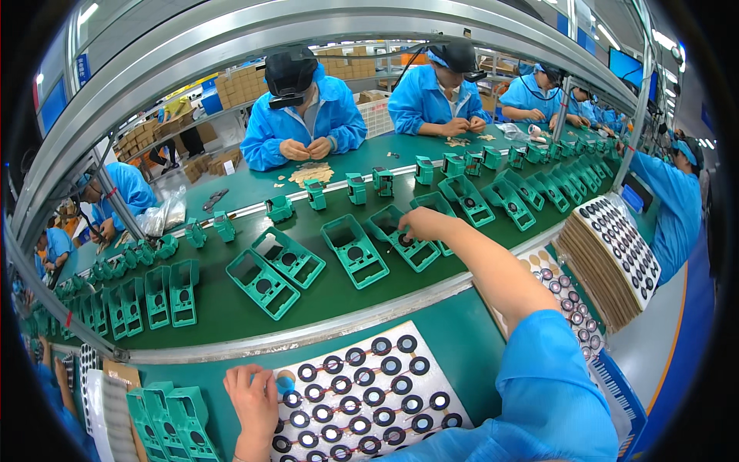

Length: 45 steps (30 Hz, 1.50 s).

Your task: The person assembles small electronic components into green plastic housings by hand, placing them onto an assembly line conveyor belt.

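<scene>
The right hand (425,225) has a green box (414,254) at seven o'clock, grip unclear; the left hand (252,396), loosely spread, has a white sheet (406,333) at three.

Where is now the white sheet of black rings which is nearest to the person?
In the head view, the white sheet lies at bottom centre on the near green bench, with the left hand at its upper-left edge.

A green conveyor belt (212,327) carries green plastic housings (358,264).
</scene>
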Tool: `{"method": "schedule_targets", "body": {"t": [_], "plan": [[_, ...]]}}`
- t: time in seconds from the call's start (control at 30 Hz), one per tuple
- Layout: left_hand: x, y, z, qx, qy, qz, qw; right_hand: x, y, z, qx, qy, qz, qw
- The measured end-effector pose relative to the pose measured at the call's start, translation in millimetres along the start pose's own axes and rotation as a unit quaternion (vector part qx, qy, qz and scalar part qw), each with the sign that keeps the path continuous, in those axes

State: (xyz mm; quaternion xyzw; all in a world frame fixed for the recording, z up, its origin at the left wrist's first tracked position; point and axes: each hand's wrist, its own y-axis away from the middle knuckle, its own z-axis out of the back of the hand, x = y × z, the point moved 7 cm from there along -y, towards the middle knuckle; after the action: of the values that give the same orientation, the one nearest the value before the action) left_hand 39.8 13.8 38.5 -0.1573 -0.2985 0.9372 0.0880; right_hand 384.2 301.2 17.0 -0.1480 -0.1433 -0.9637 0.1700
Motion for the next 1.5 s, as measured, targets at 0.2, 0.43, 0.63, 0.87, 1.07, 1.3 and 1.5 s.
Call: {"method": "schedule_targets", "body": {"t": [0.2,0.43,0.63,0.87,1.07,1.3,1.5], "plan": [[0.5,0.8,-0.8,0.008,0.002,-0.003,1.000,9.9,27.8,-31.6,-0.069,0.206,0.014,0.976],[1.6,1.6,2.1,-0.001,-0.003,-0.009,1.000,-3.1,28.0,-40.5,-0.116,0.171,-0.008,0.978],[-3.3,-1.3,9.0,-0.015,0.001,-0.018,1.000,0.1,24.8,-52.3,-0.186,0.208,-0.050,0.959],[-7.4,-1.3,10.7,-0.025,0.011,-0.023,0.999,-43.8,23.0,-45.9,-0.191,0.067,0.005,0.979],[-3.4,2.5,8.8,-0.014,0.006,-0.011,1.000,-22.2,31.8,-43.5,-0.196,0.138,-0.024,0.970],[-7.6,1.0,9.4,-0.020,0.007,-0.018,1.000,-23.3,41.3,-46.0,-0.258,0.196,-0.038,0.945],[-12.6,1.9,9.4,-0.028,0.006,-0.035,0.999,-26.6,42.6,-36.9,-0.262,0.126,-0.021,0.957]]}}
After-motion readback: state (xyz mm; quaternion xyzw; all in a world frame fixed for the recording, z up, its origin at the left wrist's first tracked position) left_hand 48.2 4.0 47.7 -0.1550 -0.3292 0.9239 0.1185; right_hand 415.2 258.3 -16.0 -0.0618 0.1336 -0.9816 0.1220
